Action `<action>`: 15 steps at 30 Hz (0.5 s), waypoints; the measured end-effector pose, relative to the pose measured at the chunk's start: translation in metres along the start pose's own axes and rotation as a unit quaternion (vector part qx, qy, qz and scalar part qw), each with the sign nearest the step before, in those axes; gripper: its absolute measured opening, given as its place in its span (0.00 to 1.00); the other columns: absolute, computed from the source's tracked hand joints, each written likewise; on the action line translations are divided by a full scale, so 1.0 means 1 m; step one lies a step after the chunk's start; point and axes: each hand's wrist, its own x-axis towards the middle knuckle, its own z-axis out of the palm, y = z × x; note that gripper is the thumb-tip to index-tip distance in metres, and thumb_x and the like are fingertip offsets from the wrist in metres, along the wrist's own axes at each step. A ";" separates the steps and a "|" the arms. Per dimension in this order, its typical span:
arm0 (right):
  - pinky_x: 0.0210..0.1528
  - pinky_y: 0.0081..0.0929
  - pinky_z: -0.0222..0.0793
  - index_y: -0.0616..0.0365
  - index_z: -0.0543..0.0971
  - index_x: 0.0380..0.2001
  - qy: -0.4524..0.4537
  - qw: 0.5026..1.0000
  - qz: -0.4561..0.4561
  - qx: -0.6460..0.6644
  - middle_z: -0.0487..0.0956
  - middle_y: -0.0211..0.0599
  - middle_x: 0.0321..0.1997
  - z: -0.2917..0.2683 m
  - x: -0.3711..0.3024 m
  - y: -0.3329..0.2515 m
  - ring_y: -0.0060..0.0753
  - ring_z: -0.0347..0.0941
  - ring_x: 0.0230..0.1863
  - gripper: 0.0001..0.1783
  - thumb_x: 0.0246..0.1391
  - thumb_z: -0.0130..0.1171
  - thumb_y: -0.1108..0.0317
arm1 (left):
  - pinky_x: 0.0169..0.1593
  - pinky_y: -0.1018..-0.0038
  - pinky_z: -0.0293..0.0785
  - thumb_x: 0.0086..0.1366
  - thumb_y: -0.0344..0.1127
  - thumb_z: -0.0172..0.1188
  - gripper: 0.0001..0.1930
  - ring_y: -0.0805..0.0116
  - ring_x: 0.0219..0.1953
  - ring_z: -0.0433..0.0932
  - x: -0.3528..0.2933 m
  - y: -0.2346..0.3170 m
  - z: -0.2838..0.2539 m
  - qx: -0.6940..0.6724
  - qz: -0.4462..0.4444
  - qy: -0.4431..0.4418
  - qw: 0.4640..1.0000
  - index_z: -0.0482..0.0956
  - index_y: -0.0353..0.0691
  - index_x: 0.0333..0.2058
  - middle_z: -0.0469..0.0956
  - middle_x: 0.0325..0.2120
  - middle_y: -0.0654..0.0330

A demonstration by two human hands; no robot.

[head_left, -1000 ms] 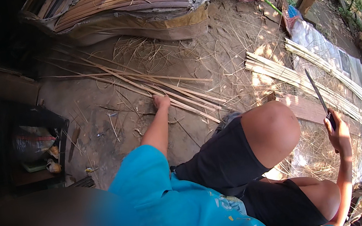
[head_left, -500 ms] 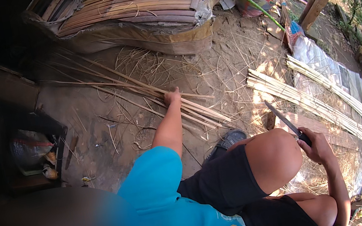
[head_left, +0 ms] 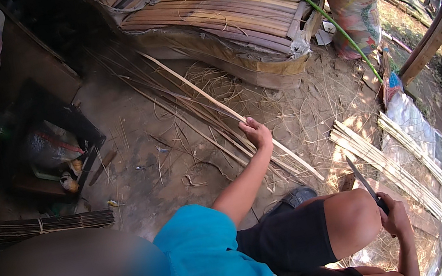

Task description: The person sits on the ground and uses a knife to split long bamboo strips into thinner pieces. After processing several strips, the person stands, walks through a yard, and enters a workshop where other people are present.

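Note:
My left hand [head_left: 256,133] is closed around a long, flat bamboo strip [head_left: 208,96], which slants from the far left down toward the front right. Below it, several more thin strips [head_left: 190,124] lie loosely side by side on the dirt floor. Beside my bent knee, my right hand [head_left: 395,216] grips the black handle of a knife [head_left: 363,179]. Its long blade points up and away from me. Two bundles of pale strips, a nearer one [head_left: 399,182] and a farther one [head_left: 428,167], lie to the right of the knife.
A worn slatted bench [head_left: 211,16] stands across the back, with a stuffed sack [head_left: 355,2] and a green pole [head_left: 333,22] beside it. Curled shavings [head_left: 210,78] litter the floor. At left are a dark shelf [head_left: 90,128] and a tied bundle of dark sticks [head_left: 41,226].
My left hand has lifted one strip off the pile and drawn it toward the right. My right hand still holds the knife by my knee. The view has shifted to the left.

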 end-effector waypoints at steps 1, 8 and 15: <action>0.44 0.42 0.76 0.64 0.75 0.56 0.011 1.000 0.002 -0.001 0.84 0.56 0.38 -0.002 -0.002 0.004 0.58 0.82 0.40 0.24 0.57 0.65 0.67 | 0.33 0.64 0.79 0.79 0.42 0.42 0.12 0.61 0.29 0.78 -0.029 0.012 0.006 -0.055 -0.048 -0.052 0.996 0.59 0.37 0.46 0.74 0.35 0.50; 0.43 0.42 0.76 0.63 0.75 0.56 0.036 0.999 -0.006 -0.006 0.84 0.55 0.37 -0.008 -0.010 0.000 0.57 0.83 0.39 0.24 0.57 0.65 0.68 | 0.38 0.62 0.83 0.78 0.37 0.43 0.09 0.63 0.36 0.78 -0.171 0.024 -0.014 -0.198 -0.341 -0.361 0.845 0.53 0.43 0.48 0.68 0.38 0.54; 0.44 0.41 0.76 0.62 0.75 0.56 0.059 0.998 0.026 -0.009 0.84 0.55 0.37 -0.007 -0.028 0.025 0.54 0.83 0.40 0.24 0.57 0.65 0.67 | 0.51 0.57 0.81 0.76 0.35 0.50 0.12 0.58 0.46 0.80 -0.185 0.049 -0.006 -0.287 -0.329 -0.505 0.745 0.58 0.43 0.50 0.72 0.45 0.54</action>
